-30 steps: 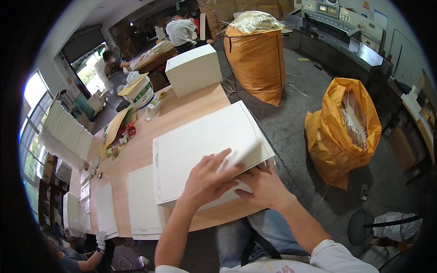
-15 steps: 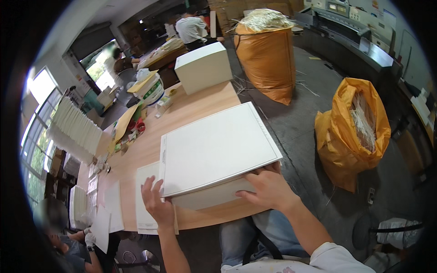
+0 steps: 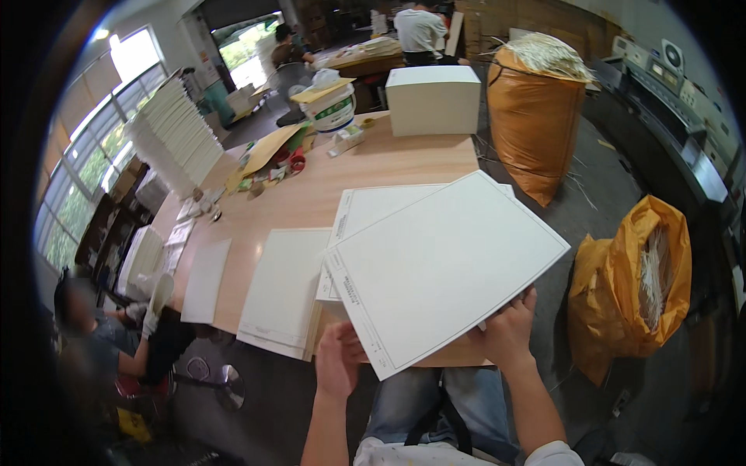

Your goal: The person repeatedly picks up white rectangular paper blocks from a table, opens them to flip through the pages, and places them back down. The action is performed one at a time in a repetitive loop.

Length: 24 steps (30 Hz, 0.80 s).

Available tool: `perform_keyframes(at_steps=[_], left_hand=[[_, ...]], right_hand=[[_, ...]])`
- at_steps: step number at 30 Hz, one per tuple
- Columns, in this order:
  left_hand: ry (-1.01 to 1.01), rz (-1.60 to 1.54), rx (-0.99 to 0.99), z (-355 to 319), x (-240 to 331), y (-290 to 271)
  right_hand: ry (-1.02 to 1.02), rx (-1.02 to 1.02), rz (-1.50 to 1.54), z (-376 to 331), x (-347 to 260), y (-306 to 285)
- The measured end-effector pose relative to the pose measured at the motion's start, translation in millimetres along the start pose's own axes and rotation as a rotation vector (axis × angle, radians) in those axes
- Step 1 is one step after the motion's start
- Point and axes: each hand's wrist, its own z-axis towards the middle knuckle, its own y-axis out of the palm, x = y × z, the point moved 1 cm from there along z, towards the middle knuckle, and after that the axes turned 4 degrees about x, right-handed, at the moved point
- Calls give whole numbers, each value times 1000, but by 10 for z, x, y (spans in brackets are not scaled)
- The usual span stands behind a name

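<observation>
A large white sheet of board (image 3: 447,272) with a thin printed border lies tilted and turned above a stack of similar white boards (image 3: 373,203). My right hand (image 3: 509,330) grips its near right edge, thumb and part of the fingers hidden beneath it. My left hand (image 3: 339,363) is beside the sheet's near left edge, fingers loosely bent and apart, their tips at the edge. I see no grip there. Left of the stack, a second, lower pile of white bordered boards (image 3: 284,291) rests on the wooden table (image 3: 256,210).
A single white board (image 3: 207,281) lies farther left, near a seated co-worker (image 3: 116,334) wearing gloves. Beyond are a tall white stack (image 3: 175,136), a bucket (image 3: 332,109) and a white block-like stack (image 3: 433,101). Orange sacks (image 3: 532,116) of paper strips stand on the right.
The top sheet has come off square with its stack, lifted and turned, with my right hand under its edge. My left hand stays by its left edge. The view has swung left.
</observation>
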Motion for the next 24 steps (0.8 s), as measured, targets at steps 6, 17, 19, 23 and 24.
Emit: perform_keyframes(at_steps=[6, 17, 19, 23, 24], left_hand=[[-177, 58, -52, 38, 189, 521], [387, 70, 247, -346, 785, -1248], [425, 12, 277, -218, 793, -1539], [383, -81, 345, 89, 634, -2056], [371, -101, 371, 205, 584, -2163]], right_hand=[[12, -49, 9, -45, 0, 28], [11, -93, -86, 15, -72, -25], [8, -91, -83, 10, -52, 6], [9, -108, -89, 9, -60, -13], [13, -108, -95, 24, -65, -14]])
